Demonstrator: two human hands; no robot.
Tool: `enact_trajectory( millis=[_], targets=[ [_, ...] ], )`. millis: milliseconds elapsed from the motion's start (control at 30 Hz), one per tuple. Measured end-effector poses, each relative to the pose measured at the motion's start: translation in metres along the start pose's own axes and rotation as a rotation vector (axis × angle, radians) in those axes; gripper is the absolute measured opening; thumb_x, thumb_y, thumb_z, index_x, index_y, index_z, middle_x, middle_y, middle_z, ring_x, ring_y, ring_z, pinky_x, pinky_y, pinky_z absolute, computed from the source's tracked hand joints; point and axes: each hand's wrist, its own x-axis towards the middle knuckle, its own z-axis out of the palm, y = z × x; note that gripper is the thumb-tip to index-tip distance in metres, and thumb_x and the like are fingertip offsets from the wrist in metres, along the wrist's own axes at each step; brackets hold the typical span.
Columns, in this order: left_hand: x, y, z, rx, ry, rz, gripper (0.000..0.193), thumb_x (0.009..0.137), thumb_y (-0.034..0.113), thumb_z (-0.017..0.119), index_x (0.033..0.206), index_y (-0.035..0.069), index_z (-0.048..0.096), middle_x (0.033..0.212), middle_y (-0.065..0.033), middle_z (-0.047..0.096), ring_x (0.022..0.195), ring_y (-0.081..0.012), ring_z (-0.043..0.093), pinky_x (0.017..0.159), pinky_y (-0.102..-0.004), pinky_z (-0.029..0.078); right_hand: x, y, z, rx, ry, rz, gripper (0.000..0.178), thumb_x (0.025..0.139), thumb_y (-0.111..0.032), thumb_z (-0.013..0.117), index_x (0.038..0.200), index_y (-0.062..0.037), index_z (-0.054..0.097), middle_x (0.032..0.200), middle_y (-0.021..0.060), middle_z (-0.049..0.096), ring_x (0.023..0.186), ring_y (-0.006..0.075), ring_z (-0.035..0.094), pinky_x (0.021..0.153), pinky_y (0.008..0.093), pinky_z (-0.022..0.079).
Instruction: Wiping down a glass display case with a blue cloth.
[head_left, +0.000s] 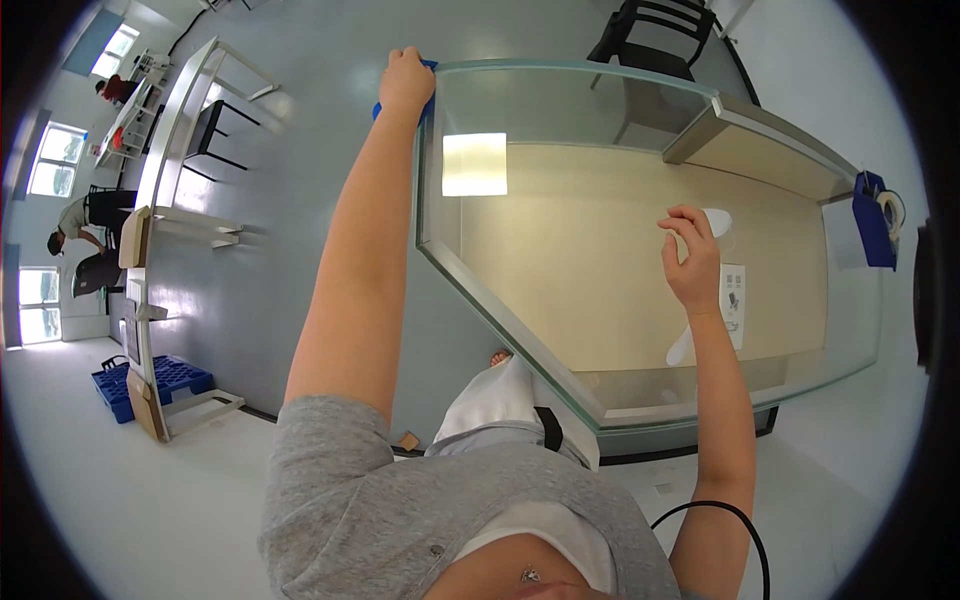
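Observation:
My left hand (404,82) is closed over a blue cloth (429,100) at the far left corner of a glass-topped display case (432,190). The cloth wraps the corner edge, and part of it is hidden under my fingers. My right hand (694,262) is over the glass towards the right, its fingers loosely bent and apart from the thumb, with nothing in it. Under and beside that forearm lies a white printed card (733,300) on the case's beige base (590,280). Two white rounded pieces (718,221) show near my right hand and wrist, partly covered.
A black chair (650,40) stands beyond the case. A blue holder with a tape roll (888,215) is at its right end. Leftward are a long white table (165,150), another black chair (207,135), a blue pallet (165,385) and people further off.

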Motion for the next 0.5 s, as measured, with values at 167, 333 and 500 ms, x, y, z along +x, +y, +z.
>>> enact_trajectory(
  millis=[167,333,500],
  targets=[
    [-0.005,-0.004,0.001,-0.009,0.008,-0.013,0.027,0.087,0.022,0.055,0.109,0.007,0.058,0.121,-0.0140,0.055,0.106,-0.0373,0.058,0.089,-0.0448,0.048,-0.002,0.002,0.002,-0.020,0.034,-0.021,0.015,0.079,-0.001,0.057,0.093,-0.0036,0.063,0.106,0.0096,0.059,0.096,0.0267,0.060,0.083,0.0334,0.049],
    [-0.050,-0.013,-0.011,-0.049,-0.078,-0.033,0.026,0.086,0.022,0.055,0.105,0.006,0.060,0.116,-0.0161,0.058,0.106,-0.0372,0.058,0.088,-0.0450,0.048,-0.003,0.010,0.006,-0.035,0.030,-0.052,0.015,0.080,-0.002,0.056,0.093,-0.0037,0.063,0.106,0.0100,0.059,0.098,0.0273,0.060,0.084,0.0337,0.049],
    [-0.117,-0.023,-0.037,-0.099,-0.145,0.021,0.023,0.084,0.021,0.057,0.098,0.003,0.060,0.111,-0.0173,0.060,0.102,-0.0375,0.059,0.086,-0.0444,0.048,0.000,0.014,0.007,-0.066,0.023,-0.068,0.015,0.080,-0.005,0.056,0.093,-0.0038,0.063,0.106,0.0108,0.059,0.099,0.0284,0.059,0.084,0.0346,0.048]
  ],
)
